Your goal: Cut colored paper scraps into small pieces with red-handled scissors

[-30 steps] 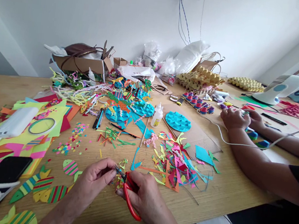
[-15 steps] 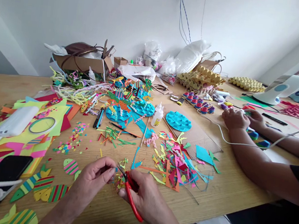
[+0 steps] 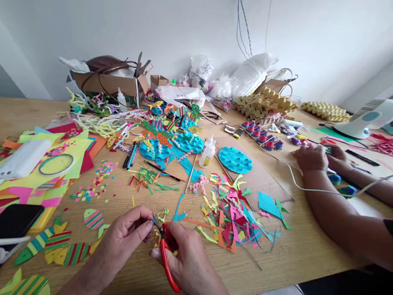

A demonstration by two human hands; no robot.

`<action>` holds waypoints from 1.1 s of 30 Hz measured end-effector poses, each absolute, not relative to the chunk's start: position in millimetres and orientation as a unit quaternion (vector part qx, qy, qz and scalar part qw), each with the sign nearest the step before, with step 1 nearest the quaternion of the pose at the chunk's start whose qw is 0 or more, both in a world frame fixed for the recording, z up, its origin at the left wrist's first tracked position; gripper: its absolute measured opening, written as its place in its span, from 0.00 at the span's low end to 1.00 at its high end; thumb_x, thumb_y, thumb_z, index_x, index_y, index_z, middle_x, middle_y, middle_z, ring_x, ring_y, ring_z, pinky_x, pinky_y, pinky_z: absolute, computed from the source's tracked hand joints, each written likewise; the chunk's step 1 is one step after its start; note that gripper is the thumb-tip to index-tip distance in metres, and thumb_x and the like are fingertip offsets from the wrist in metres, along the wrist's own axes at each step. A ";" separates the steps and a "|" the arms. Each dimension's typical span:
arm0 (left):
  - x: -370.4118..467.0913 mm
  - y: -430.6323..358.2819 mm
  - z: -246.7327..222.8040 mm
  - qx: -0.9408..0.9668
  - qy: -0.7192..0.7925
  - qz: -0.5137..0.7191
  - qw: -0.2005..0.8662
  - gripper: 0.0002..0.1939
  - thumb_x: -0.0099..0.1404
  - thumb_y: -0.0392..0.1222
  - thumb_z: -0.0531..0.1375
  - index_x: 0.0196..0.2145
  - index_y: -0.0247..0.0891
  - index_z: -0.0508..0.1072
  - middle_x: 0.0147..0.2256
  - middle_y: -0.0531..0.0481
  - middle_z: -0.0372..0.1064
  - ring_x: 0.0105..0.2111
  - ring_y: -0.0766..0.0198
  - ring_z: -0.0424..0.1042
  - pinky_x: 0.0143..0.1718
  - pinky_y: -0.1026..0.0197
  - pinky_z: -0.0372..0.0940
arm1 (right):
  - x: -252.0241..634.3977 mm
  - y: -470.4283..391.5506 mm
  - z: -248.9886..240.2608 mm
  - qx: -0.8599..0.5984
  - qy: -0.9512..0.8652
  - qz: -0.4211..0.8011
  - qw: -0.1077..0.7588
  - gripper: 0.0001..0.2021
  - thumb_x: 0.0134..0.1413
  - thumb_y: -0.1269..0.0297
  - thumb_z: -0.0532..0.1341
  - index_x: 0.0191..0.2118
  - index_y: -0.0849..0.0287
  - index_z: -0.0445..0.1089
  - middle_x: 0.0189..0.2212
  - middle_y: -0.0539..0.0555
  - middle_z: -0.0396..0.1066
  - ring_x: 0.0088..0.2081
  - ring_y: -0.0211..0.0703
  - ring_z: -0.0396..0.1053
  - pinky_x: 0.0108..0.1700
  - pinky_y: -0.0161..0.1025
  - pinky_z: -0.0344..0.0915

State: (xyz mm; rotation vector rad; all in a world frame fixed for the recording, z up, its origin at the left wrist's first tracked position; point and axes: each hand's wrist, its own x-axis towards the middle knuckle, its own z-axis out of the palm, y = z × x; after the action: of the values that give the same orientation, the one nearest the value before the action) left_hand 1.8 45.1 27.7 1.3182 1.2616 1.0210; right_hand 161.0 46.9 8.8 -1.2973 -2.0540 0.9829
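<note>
In my right hand (image 3: 186, 257) is a pair of red-handled scissors (image 3: 168, 267), my fingers wrapped round the handles. Their dark blades point up and left, to the fingertips of my left hand (image 3: 128, 234). That hand is closed in a pinch; whatever lies between thumb and finger is too small and hidden to name. Small cut paper scraps lie on the table just behind the blades. Left of my left hand are striped paper fish, among them a pink and green one (image 3: 93, 219) and a red and green one (image 3: 76, 254).
A heap of coloured paper scraps (image 3: 228, 212) lies right of my hands. Behind it stand a glue bottle (image 3: 207, 152) and a blue egg-carton disc (image 3: 235, 160). Coloured paper sheets (image 3: 87, 142) and a black phone (image 3: 5, 234) are at left. Another person's hands (image 3: 314, 156) work at right.
The scissors have shifted slightly left, their blades now reaching the left fingertips. My right hand has moved with them; my left hand is almost still.
</note>
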 end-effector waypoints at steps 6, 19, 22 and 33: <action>1.1 45.2 26.1 0.558 0.522 0.407 0.500 0.07 0.60 0.41 0.53 0.26 0.38 0.66 0.22 0.56 0.61 0.25 0.66 0.61 0.27 0.67 0.58 | 160.7 47.4 3.3 -0.487 -0.752 0.352 0.269 0.18 0.49 0.51 0.58 0.22 0.58 0.53 0.18 0.44 0.54 0.20 0.32 0.49 0.23 0.30 0.43; -0.2 45.7 27.1 0.555 0.526 0.416 0.492 0.06 0.59 0.39 0.54 0.26 0.39 0.67 0.22 0.58 0.60 0.25 0.67 0.59 0.27 0.68 0.58 | 164.2 47.5 1.9 -0.487 -0.749 0.361 0.267 0.19 0.48 0.53 0.59 0.20 0.57 0.50 0.17 0.43 0.50 0.19 0.32 0.47 0.22 0.29 0.42; -1.6 45.2 25.8 0.553 0.530 0.416 0.491 0.05 0.59 0.40 0.54 0.27 0.39 0.67 0.22 0.58 0.60 0.25 0.67 0.60 0.27 0.68 0.58 | 165.5 48.0 2.8 -0.491 -0.750 0.359 0.259 0.19 0.48 0.53 0.59 0.20 0.57 0.50 0.17 0.44 0.51 0.19 0.32 0.47 0.23 0.30 0.42; -1.5 46.0 29.1 0.570 0.538 0.393 0.481 0.06 0.59 0.41 0.54 0.26 0.39 0.66 0.21 0.57 0.59 0.24 0.66 0.61 0.26 0.67 0.58 | 166.0 48.6 16.7 -0.479 -0.698 0.445 0.293 0.15 0.46 0.58 0.61 0.21 0.58 0.55 0.18 0.44 0.53 0.22 0.33 0.51 0.24 0.30 0.47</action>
State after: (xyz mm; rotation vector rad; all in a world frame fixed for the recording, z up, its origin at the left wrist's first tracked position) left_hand -1.5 46.0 29.1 1.3902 1.3113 0.9575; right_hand 166.0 48.6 16.7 -1.2768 -1.8587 1.1849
